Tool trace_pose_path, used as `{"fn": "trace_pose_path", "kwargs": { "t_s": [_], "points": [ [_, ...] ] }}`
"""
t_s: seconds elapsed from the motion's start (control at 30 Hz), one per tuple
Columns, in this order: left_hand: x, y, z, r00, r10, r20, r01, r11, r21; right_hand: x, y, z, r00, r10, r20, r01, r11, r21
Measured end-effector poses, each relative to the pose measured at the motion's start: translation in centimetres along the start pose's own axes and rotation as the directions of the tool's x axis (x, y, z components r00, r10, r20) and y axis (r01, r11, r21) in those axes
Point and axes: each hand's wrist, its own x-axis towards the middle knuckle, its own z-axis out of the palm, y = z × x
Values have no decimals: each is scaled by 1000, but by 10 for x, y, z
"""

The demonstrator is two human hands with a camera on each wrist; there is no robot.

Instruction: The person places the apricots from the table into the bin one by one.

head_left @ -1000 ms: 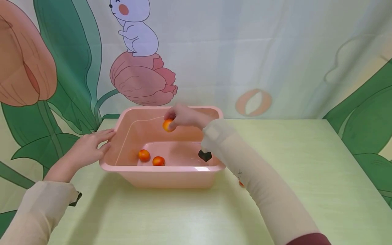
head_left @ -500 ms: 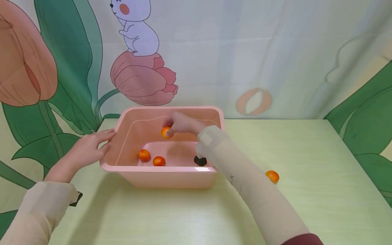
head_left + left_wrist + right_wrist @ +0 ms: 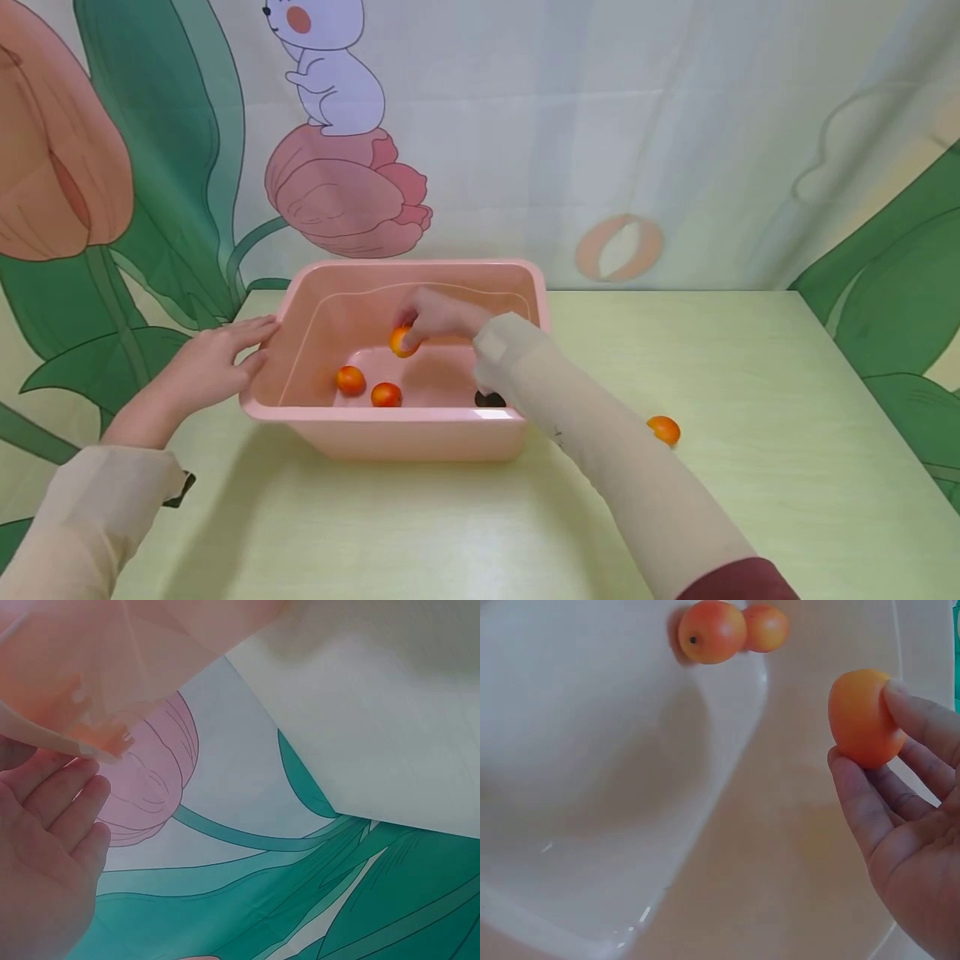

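My right hand (image 3: 435,315) pinches a small, smooth orange-red fruit (image 3: 864,718) between thumb and fingertips, inside the pink plastic basin (image 3: 405,435) and above its floor. Two similar fruits lie in the basin: one round fruit (image 3: 350,380) to the left, another fruit (image 3: 386,395) closer to the front wall. In the right wrist view, the nearer fruit (image 3: 712,631) has a dark spot at its end. My left hand (image 3: 213,364) touches the basin's left rim with extended fingers. The left wrist view has those fingers (image 3: 64,799) against the rim's edge.
On the pale green table (image 3: 750,500), right of the basin, lies one more orange-red fruit (image 3: 663,430), partly behind the right sleeve (image 3: 600,442). A printed curtain (image 3: 487,150) with flowers and a white animal hangs behind the table.
My right hand has lowered the held fruit deeper into the basin and slightly left. The fruit on the table shows more as the right forearm shifted left. My left hand stays on the rim.
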Motion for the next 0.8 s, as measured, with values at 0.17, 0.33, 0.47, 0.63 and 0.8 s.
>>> {"fn": "trace_pose_path", "kwargs": {
  "t_s": [0.17, 0.33, 0.47, 0.63, 0.8],
  "points": [
    [0, 1, -1, 1000, -6, 2, 6, 1000, 8, 2, 4, 2, 998, 48, 37, -48, 999, 4],
    [0, 2, -2, 1000, -9, 7, 9, 1000, 7, 1, 5, 5, 989, 128, 66, -127, 992, -25],
    [0, 3, -3, 1000, -17, 9, 17, 1000, 1, 0, 4, 8, 981, 177, 85, -174, 984, -44],
    [1, 2, -3, 1000, -13, 7, 13, 1000, 5, 2, 7, 10, 974, 193, 116, -184, 979, -88],
    [1, 3, -3, 1000, -14, 6, 14, 1000, 3, 0, 8, 9, 967, 206, 152, -188, 975, -119]
  ]
}}
